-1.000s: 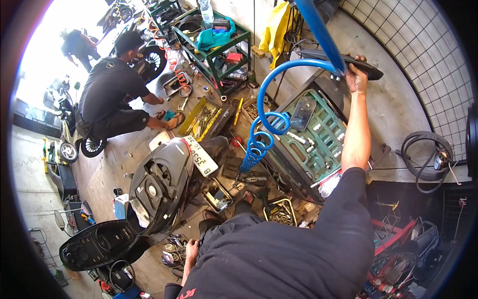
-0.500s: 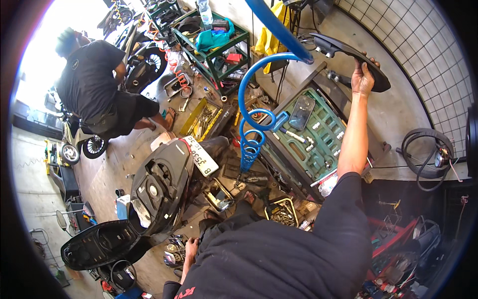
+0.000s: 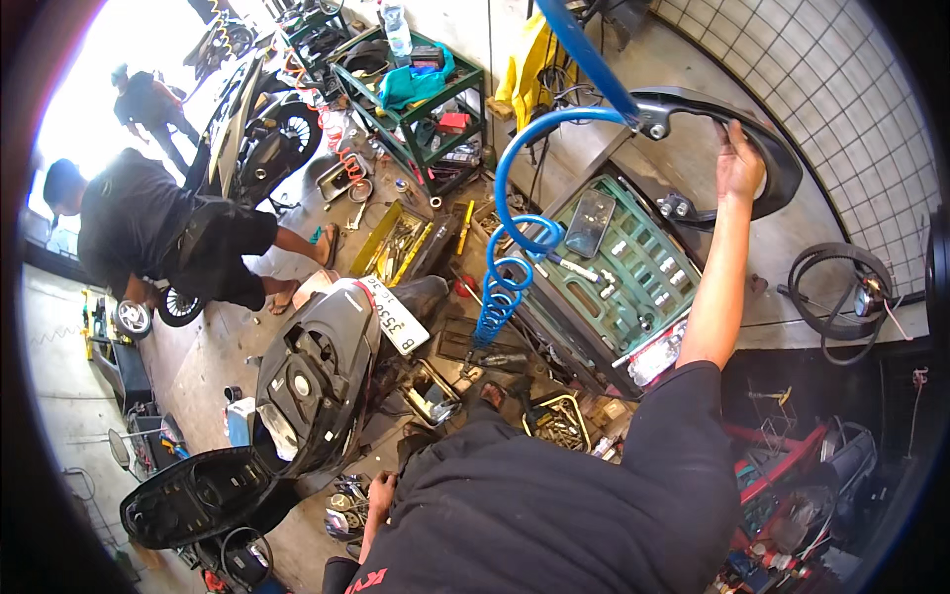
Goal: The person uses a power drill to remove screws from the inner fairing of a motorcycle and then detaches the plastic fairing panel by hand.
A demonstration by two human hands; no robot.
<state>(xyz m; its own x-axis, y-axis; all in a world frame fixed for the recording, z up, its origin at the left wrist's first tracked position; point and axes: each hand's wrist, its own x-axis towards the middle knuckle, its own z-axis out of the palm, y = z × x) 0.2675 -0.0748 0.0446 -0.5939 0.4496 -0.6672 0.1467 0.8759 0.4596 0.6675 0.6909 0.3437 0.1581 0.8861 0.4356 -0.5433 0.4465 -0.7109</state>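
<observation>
My right hand (image 3: 737, 166), at the end of an outstretched arm, is closed round a curved black motorcycle grab rail (image 3: 784, 163). The rail is held up above the far right of an open green socket-tool case (image 3: 625, 259), with its mounting ends toward the left. A dark phone (image 3: 591, 224) and several sockets lie in the case. Low beside my leg is my left hand (image 3: 379, 492), its fingers mostly hidden. Left of it stands a partly stripped scooter (image 3: 315, 381) with its seat (image 3: 203, 493) flipped up and its white plate (image 3: 399, 319) facing me.
A coiled blue air hose (image 3: 507, 158) hangs in front of the tool case. Tool trays (image 3: 394, 243) and loose parts cover the floor around my feet. A green metal cart (image 3: 421, 119) stands beyond. Another person (image 3: 148, 223) bends down at the left. A coiled black hose (image 3: 841, 297) lies right.
The grab rail has turned in my right hand, so its open curve now shows. The nearby person has bent lower and shifted left; a second person now shows farther off.
</observation>
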